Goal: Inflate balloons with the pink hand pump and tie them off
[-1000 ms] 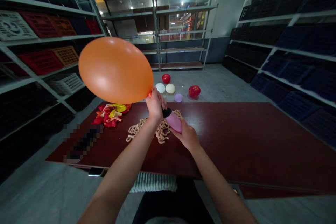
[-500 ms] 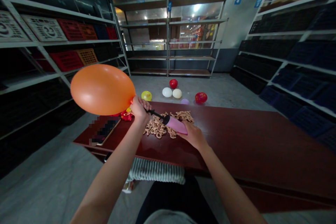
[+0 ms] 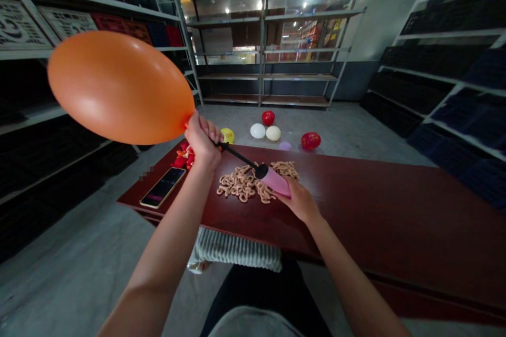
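A large inflated orange balloon sticks out to the upper left of my left hand, whose fingers are wrapped round its neck and the nozzle end of a hand pump. My right hand grips the pink barrel of the balloon pump. Between both hands the pump's black rod stands drawn out from the barrel. Below the pump, a pile of tan curled pieces lies on the dark red table. Beside my left wrist are several small red and yellow uninflated balloons, partly hidden.
A phone lies near the table's left end. On the floor beyond are a red balloon, a white balloon and several others. Shelves with crates line both sides; a metal rack stands at the back.
The orange balloon looks bigger and sits higher and further left. More of the pump's black rod shows as my hands are further apart. The view has tilted down slightly.
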The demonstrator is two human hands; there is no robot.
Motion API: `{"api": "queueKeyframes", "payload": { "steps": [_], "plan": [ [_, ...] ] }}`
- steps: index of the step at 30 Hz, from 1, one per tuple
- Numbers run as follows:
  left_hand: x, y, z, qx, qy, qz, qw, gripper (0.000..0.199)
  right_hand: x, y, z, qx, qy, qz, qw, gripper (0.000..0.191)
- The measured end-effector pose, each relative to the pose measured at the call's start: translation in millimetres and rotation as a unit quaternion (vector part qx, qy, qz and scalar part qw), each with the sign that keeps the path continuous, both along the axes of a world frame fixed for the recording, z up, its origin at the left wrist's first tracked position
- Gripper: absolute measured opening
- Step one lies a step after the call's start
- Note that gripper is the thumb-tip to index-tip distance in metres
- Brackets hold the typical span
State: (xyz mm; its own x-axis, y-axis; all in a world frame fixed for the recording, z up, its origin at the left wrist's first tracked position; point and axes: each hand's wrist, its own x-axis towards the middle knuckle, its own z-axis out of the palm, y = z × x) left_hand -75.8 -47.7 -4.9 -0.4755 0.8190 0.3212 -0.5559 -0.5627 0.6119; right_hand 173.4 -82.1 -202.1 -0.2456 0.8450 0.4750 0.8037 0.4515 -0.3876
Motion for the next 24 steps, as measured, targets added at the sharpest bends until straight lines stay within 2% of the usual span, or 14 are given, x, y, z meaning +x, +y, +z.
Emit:
{"api": "queueKeyframes", "payload": {
  "steps": [5,8,11,14,17,20,24],
  "plan": [
    [48.1,15.9,20.6,0.03,0.036,-0.019,0.999,0.051,5.4,5.1,-2.7,-0.018,0.043,-0.032,0.998,0.051],
    [78.8,27.7,22.0,0.039,0.061,-0.047,0.996,0.052,7.3,8.1,-3.5,-0.028,0.068,-0.046,0.996,0.056],
    [110.4,37.1,6.9,0.029,0.081,-0.084,0.993,0.054,8.5,9.5,-3.0,-0.036,0.092,-0.065,0.993,0.058],
    [138.1,39.8,-18.8,0.004,0.088,-0.113,0.99,0.053,8.9,9.6,-1.5,-0.048,0.121,-0.084,0.988,0.056],
    [155.1,36.6,-41.3,-0.031,0.084,-0.137,0.987,0.051,9.0,9.4,-0.4,-0.049,0.142,-0.098,0.984,0.057],
    [157.0,32.2,-51.3,-0.036,0.07,-0.144,0.986,0.053,9.4,9.3,0.2,-0.037,0.15,-0.093,0.984,0.056],
    [138.9,28.6,-52.2,-0.028,0.051,-0.13,0.99,0.053,9.5,9.5,1.2,-0.001,0.142,-0.074,0.987,0.052]
  ]
}}
